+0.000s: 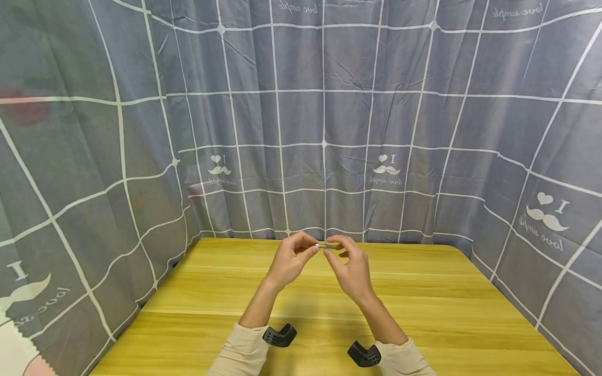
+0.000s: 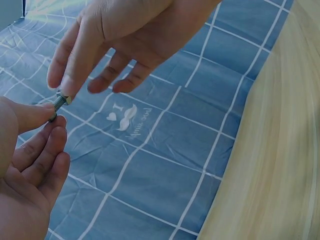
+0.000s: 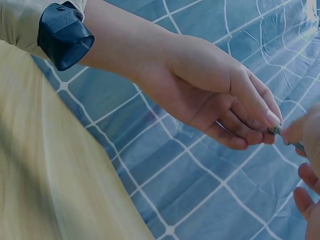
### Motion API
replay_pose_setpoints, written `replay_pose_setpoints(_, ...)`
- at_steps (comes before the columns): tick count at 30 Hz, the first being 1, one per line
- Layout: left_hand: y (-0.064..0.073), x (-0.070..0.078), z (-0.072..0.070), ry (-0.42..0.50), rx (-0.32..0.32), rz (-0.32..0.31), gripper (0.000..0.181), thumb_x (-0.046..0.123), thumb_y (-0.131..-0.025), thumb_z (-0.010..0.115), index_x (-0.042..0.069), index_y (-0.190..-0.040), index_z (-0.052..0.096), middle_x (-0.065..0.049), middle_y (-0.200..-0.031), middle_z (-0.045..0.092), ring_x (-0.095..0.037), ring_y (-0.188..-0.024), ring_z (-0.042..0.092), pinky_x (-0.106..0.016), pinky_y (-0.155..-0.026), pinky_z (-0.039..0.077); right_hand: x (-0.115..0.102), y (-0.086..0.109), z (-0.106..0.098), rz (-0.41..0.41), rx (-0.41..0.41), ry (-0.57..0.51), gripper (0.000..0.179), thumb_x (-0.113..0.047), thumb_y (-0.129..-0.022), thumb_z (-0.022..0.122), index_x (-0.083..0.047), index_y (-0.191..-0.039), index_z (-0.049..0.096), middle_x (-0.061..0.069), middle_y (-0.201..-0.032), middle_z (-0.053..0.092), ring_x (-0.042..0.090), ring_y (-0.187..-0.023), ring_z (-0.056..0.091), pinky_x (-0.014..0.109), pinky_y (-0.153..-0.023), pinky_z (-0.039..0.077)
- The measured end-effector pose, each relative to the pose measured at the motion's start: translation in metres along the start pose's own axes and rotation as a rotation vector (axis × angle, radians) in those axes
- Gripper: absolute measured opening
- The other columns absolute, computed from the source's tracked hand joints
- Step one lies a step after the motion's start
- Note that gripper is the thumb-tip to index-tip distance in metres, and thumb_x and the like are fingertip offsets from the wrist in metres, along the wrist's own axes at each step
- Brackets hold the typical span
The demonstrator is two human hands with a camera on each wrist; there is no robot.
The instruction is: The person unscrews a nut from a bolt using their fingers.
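A small metal bolt lies roughly level between the two hands, above the far part of the table. With thumb and forefinger, my left hand pinches one end of the bolt. My right hand holds its thumb and forefinger around the hex nut on the bolt. The left wrist view shows the nut at the right hand's fingertips, its other fingers hanging loosely apart. In the right wrist view, the right hand partly covers the shank, while the left hand grips the end.
A yellow wood-grain table lies under the hands. Grey curtains with white grid lines hang around its back and sides. Each cuffed wrist carries a black device, one at the left and one at the right.
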State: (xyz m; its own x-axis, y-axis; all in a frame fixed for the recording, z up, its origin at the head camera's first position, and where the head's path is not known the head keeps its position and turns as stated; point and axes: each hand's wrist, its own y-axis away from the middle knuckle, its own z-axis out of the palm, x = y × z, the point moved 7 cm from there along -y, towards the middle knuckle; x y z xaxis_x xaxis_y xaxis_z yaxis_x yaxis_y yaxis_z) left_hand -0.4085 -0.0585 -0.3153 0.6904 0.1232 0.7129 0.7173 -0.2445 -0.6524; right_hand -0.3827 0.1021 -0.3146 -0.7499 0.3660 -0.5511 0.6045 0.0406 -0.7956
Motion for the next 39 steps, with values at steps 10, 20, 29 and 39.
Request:
replay_pose_setpoints(10,0.002,0.020,0.002,-0.037,0.002,0.013,0.005,-0.007,-0.098,0.065,-0.009,-0.101,0.068,-0.021,-0.095,0.070,-0.033,-0.091,0.068,-0.045,-0.089,0.055,0.004,0.001,0.001,0.045,-0.029,0.022,0.011,-0.008,-0.098,0.072,-0.005,-0.108,0.077,0.002,-0.100,0.076,0.021,-0.086,0.069,0.037,-0.072,0.057)
replay_pose_setpoints(20,0.005,0.042,0.000,-0.012,-0.004,-0.003,0.004,-0.009,-0.097,0.065,-0.010,-0.100,0.068,-0.020,-0.093,0.069,-0.031,-0.089,0.067,-0.044,-0.089,0.055,0.007,0.002,0.005,0.095,-0.056,-0.023,0.025,-0.011,-0.098,0.073,-0.004,-0.122,0.071,0.006,-0.111,0.074,0.022,-0.093,0.067,0.045,-0.079,0.057)
replay_pose_setpoints(29,0.000,0.010,0.002,-0.034,0.003,0.005,0.005,-0.007,-0.097,0.066,-0.007,-0.101,0.069,-0.019,-0.094,0.070,-0.034,-0.090,0.068,-0.045,-0.090,0.055,0.004,0.001,0.004,0.037,-0.029,-0.012,0.023,-0.004,-0.094,0.076,-0.004,-0.116,0.071,0.009,-0.108,0.074,0.028,-0.096,0.068,0.050,-0.080,0.056)
replay_pose_setpoints(39,0.000,0.004,0.000,0.006,-0.008,0.014,0.005,0.002,-0.099,0.069,0.000,-0.103,0.071,-0.010,-0.096,0.071,-0.028,-0.091,0.069,-0.040,-0.090,0.055,0.003,0.001,0.003,0.029,-0.013,-0.017,0.013,-0.002,-0.096,0.073,-0.003,-0.109,0.074,0.004,-0.101,0.075,0.025,-0.093,0.070,0.051,-0.078,0.056)
